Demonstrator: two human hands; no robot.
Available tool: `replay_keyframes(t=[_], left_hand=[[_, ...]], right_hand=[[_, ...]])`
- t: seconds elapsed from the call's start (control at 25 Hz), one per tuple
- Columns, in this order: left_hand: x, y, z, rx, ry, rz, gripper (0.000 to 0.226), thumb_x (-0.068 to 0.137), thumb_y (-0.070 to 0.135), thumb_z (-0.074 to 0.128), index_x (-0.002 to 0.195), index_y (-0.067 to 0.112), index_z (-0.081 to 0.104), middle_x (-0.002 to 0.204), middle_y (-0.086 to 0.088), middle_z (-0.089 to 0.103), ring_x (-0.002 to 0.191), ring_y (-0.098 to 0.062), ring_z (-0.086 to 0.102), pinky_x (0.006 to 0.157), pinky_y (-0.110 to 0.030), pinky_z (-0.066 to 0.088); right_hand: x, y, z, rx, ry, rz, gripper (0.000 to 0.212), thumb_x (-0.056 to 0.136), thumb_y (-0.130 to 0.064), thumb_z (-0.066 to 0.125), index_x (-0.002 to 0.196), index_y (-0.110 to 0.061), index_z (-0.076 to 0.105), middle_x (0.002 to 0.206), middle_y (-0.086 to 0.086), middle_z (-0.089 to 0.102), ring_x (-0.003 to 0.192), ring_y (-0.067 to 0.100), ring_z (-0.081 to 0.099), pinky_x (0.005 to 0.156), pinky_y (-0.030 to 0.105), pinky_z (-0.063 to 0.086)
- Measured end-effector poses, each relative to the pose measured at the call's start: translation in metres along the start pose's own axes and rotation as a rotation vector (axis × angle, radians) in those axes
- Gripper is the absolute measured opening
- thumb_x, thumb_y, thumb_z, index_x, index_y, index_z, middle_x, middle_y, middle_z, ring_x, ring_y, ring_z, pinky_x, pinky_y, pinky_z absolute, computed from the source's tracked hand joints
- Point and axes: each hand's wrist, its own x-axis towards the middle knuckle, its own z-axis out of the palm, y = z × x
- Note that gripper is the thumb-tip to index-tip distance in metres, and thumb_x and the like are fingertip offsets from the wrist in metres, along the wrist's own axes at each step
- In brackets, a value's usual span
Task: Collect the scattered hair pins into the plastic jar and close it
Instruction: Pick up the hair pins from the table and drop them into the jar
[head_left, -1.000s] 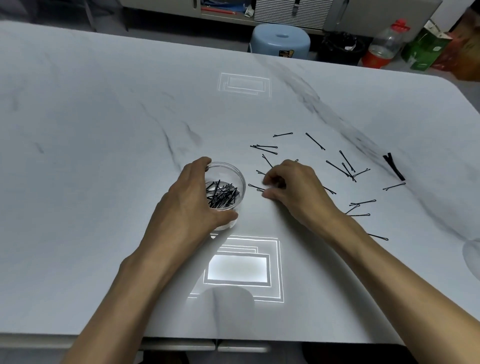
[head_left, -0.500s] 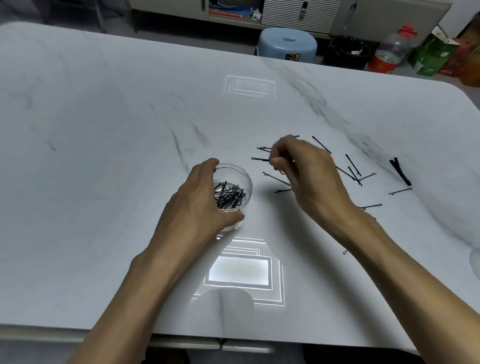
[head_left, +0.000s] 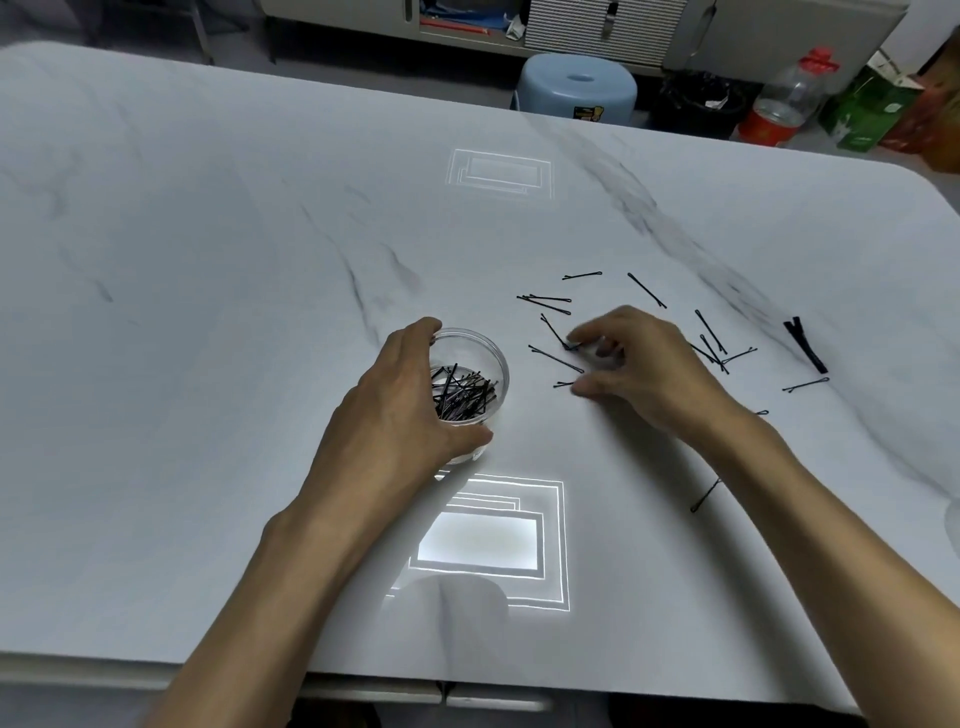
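Note:
My left hand (head_left: 395, 415) grips a small clear plastic jar (head_left: 491, 349) from its left side; the jar stands open on the table with several black hair pins (head_left: 462, 396) inside. To its right, my right hand (head_left: 649, 374) is low over the table with curled fingers, and its fingertips pinch the near end of one hair pin (head_left: 553, 328). Several more loose pins (head_left: 647, 290) lie scattered around and beyond that hand. One pin (head_left: 704, 496) lies beside my right forearm. No lid is in view.
A larger black hair clip (head_left: 805, 345) lies at the right of the white marble table (head_left: 208, 260). Beyond the far edge stand a blue stool (head_left: 576, 88), a red-capped bottle (head_left: 779, 98) and a green box (head_left: 872, 109).
My right hand rose from the pins with a pin at its fingertips, then came back down to the table. My left hand has stayed on the jar.

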Motion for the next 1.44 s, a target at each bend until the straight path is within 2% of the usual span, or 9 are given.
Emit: replay_keyframes(t=[0.16,0.32,0.48,0.64,0.88,1.0,1.12,1.32,1.44], left_hand=[[0.0,0.0,-0.001,-0.001,0.001,-0.003,0.093,0.063,0.037,0.082,0.14,0.03,0.031,0.14,0.015,0.041,0.12,-0.012,0.048,0.093,-0.031,0.042],[0.0,0.0,0.0,0.001,0.002,-0.002,0.092,0.063,0.037,0.082,0.139,0.029,0.031,0.14,0.014,0.042,0.12,-0.013,0.049,0.092,-0.031,0.042],[0.001,0.0,0.0,-0.002,0.001,0.001,0.092,0.062,0.037,0.081,0.139,0.03,0.031,0.139,0.015,0.042,0.119,-0.012,0.049,0.091,-0.03,0.042],[0.0,-0.001,0.001,-0.009,0.01,0.003,0.091,0.062,0.037,0.081,0.138,0.031,0.032,0.138,0.016,0.042,0.119,-0.011,0.049,0.091,-0.03,0.042],[0.001,-0.003,0.001,-0.006,0.009,0.004,0.092,0.062,0.039,0.081,0.139,0.032,0.031,0.139,0.016,0.042,0.119,-0.01,0.049,0.089,-0.028,0.041],[0.001,-0.003,0.002,-0.002,0.01,0.009,0.092,0.062,0.039,0.082,0.139,0.032,0.031,0.139,0.016,0.042,0.119,-0.011,0.049,0.089,-0.028,0.041],[0.001,-0.003,0.003,-0.001,0.018,0.009,0.094,0.061,0.04,0.081,0.139,0.032,0.03,0.14,0.016,0.041,0.12,-0.011,0.049,0.09,-0.028,0.041],[0.002,-0.003,0.003,0.006,0.01,0.009,0.096,0.06,0.043,0.078,0.141,0.031,0.028,0.142,0.014,0.04,0.119,-0.011,0.049,0.086,-0.027,0.041],[0.002,-0.002,0.002,0.014,0.009,0.018,0.095,0.06,0.041,0.079,0.14,0.031,0.029,0.14,0.014,0.041,0.117,-0.012,0.05,0.086,-0.028,0.042]], right_hand=[[0.005,0.002,0.014,0.025,0.013,-0.032,0.028,0.072,-0.014,0.081,0.094,-0.03,0.072,0.084,-0.014,0.057,0.075,-0.007,0.053,0.066,0.005,0.036],[0.009,-0.008,0.03,-0.047,0.134,-0.059,0.012,0.077,-0.012,0.071,0.077,-0.024,0.07,0.079,-0.01,0.062,0.072,0.008,0.054,0.067,0.026,0.044],[0.004,-0.007,0.032,-0.265,0.181,-0.083,0.011,0.083,-0.009,0.06,0.08,-0.019,0.065,0.079,-0.003,0.064,0.074,0.022,0.056,0.062,0.032,0.041],[0.001,-0.007,0.027,-0.218,0.148,-0.09,0.015,0.083,-0.006,0.062,0.085,-0.021,0.06,0.07,-0.014,0.058,0.071,0.018,0.054,0.06,0.03,0.037],[-0.001,-0.011,0.033,-0.489,0.134,-0.137,0.014,0.087,-0.002,0.053,0.093,-0.013,0.06,0.092,0.006,0.06,0.084,0.029,0.053,0.063,0.035,0.038],[-0.007,-0.021,0.023,-0.295,0.198,-0.223,0.021,0.083,0.003,0.046,0.088,-0.018,0.047,0.08,-0.005,0.051,0.071,0.019,0.045,0.058,0.033,0.032],[-0.008,-0.049,0.009,0.026,0.204,-0.343,0.01,0.088,-0.005,0.054,0.087,-0.016,0.054,0.074,-0.01,0.058,0.068,0.013,0.052,0.063,0.026,0.041],[-0.018,-0.085,0.014,-0.036,-0.046,-0.521,0.006,0.084,-0.018,0.071,0.09,-0.016,0.07,0.082,-0.006,0.067,0.076,0.008,0.056,0.071,0.023,0.043],[-0.017,-0.077,0.018,0.092,0.13,-0.49,0.006,0.08,-0.015,0.074,0.085,-0.017,0.073,0.082,-0.009,0.067,0.076,0.002,0.055,0.073,0.017,0.042]])
